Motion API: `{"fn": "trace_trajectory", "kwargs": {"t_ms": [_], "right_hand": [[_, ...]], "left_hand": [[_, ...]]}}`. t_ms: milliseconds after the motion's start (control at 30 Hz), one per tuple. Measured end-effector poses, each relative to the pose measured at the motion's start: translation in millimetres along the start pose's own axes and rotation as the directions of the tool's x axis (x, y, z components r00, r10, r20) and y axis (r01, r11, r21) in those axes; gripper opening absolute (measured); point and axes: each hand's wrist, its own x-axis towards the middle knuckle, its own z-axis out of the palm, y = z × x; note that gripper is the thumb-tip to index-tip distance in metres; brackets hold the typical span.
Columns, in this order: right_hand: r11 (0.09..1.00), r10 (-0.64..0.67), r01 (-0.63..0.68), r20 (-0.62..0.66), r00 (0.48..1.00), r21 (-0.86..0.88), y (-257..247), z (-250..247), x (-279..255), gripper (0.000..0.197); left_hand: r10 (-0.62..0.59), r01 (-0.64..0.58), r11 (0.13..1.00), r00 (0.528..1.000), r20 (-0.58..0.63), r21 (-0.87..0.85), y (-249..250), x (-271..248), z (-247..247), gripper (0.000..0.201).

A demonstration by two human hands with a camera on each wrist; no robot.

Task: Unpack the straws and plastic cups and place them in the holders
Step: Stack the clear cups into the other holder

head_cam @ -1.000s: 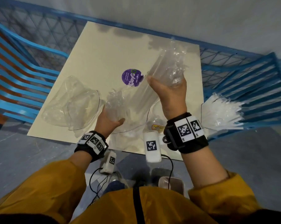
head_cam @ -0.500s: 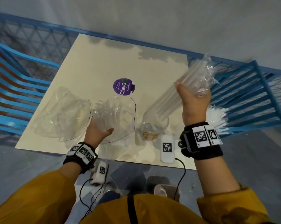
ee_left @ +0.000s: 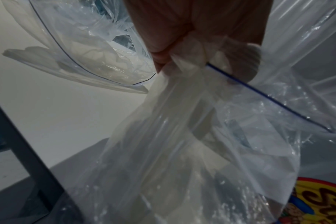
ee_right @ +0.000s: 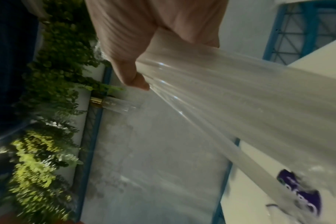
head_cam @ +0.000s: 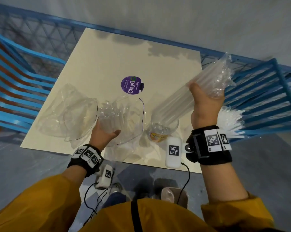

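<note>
A: Gripping the sleeve of cups [head_cam: 188, 99] high up, the right hand [head_cam: 205, 104] has its fingers clamped round the far end, where the wrap bunches. The stack slants down and left to the bench [head_cam: 108, 56].

B: And the left hand [head_cam: 104, 133]?

A: Its fingers are curled on a crumpled clear bag [head_cam: 123, 114] with a blue zip line; the left wrist view shows them pinching the film. I judge the stack's near end is coming free of that bag.

B: What could go wrong?

A: The wrap is thin and slick. If the right hand's hold slides, the cups could telescope out of the near end and scatter over the bench or off its near edge. The left hand's bag could also snag the stack's mouth and drag it sideways.

B: Containers?

A: A second clear bag [head_cam: 66, 113] lies open at the left; I cannot tell if anything is in it. A crumpled wrapper with a printed label [head_cam: 158, 136] sits under the stack's near end. Loose white straws [head_cam: 230, 119] fan out at the bench's right edge, beside the blue rack [head_cam: 258, 97].

B: Holders?

A: None that I can pick out.
</note>
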Motion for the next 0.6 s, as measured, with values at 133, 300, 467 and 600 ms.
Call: {"fn": "trace_trajectory", "kwargs": {"t_ms": [133,300,467,600], "right_hand": [[0.998,0.049,-0.051,-0.066,0.997,-0.031,14.4,-2.4,3.8,0.051],[0.998,0.026,-0.031,-0.089,0.996,-0.056,24.0,-4.7,11.8,0.043],[0.994,0.004,-0.01,-0.06,0.998,-0.108,36.3,1.4,10.9,0.043],[0.994,-0.034,0.024,-0.091,0.995,-0.111,38.9,0.5,14.7,0.047]], "left_hand": [[0.0,0.0,1.0,1.0,0.007,0.01,-2.5,2.2,0.7,0.084],[0.004,-0.004,1.0,1.0,0.012,0.028,-6.3,5.1,2.1,0.085],[0.004,-0.004,0.999,1.0,0.022,0.038,-6.9,5.1,3.3,0.087],[-0.01,0.009,0.999,1.0,0.023,0.048,-9.6,6.4,2.1,0.094]]}}
